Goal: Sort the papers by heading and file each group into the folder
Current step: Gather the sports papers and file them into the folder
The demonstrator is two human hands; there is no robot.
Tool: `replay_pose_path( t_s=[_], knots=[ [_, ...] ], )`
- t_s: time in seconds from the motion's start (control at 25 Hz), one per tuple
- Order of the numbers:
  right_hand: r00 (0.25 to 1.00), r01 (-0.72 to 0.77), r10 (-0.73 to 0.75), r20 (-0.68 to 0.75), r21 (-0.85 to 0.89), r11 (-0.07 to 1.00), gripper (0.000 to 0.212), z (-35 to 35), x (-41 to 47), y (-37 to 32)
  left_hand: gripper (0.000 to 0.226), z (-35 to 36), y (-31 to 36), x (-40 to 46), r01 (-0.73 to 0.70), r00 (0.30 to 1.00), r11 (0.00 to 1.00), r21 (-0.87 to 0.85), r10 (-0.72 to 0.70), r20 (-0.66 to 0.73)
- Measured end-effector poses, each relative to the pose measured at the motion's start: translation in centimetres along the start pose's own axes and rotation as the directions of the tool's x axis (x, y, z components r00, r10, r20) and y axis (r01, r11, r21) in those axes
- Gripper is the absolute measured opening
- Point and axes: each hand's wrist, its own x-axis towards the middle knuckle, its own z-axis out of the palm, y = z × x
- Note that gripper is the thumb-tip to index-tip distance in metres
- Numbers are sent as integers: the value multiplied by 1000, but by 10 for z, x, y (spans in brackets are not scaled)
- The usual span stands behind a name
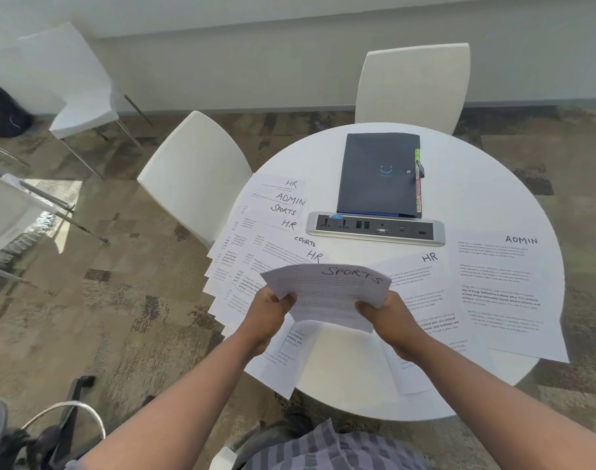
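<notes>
I hold a sheet headed SPORTS (pixel 327 290) above the table's near side, bowed upward. My left hand (pixel 267 318) grips its left edge and my right hand (pixel 390 322) grips its right edge. To the left, a fanned spread of several sheets (pixel 256 239) shows the headings HR, ADMIN and SPORTS. A sheet headed HR (pixel 422 286) lies under my right hand, and a sheet headed ADMIN (pixel 507 286) lies at the right. A dark folder (pixel 379 174) with coloured tabs along its right side lies shut at the back of the table.
The round white table (pixel 351 388) has a silver power-socket strip (pixel 374 228) in its middle, just in front of the folder. White chairs stand at the far left (pixel 195 171) and behind the table (pixel 413 83). The fanned sheets overhang the table's left edge.
</notes>
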Motion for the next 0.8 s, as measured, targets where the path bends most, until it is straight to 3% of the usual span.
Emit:
replay_pose_path(
  t_s=[0.16, 0.32, 0.44, 0.56, 0.68, 0.8],
  knots=[
    [999, 15, -16, 28, 42, 999, 30, 1, 1, -11, 27, -5, 10, 8, -72, 997, 997, -39, 72, 1],
    [998, -41, 38, 54, 67, 997, 24, 6, 7, -11, 23, -17, 17, 19, -30, 1000, 994, -101, 30, 1],
    [997, -74, 75, -9, 100, 992, 21, 15, 17, -8, 20, -36, 14, 35, 29, 1000, 997, -67, -29, 5],
    [984, -96, 118, -131, 167, 981, 19, 25, 34, -9, 15, -69, 3, 57, 60, 984, 998, 0, -59, -167],
    [959, -128, 181, -220, 231, 964, 20, 42, 51, -15, 21, -120, -13, 84, 129, 920, 991, 23, -111, -376],
    [928, -146, 227, -295, 273, 951, 20, 66, 67, -22, 35, -178, -29, 113, 224, 872, 974, 25, -189, -451]
  ],
)
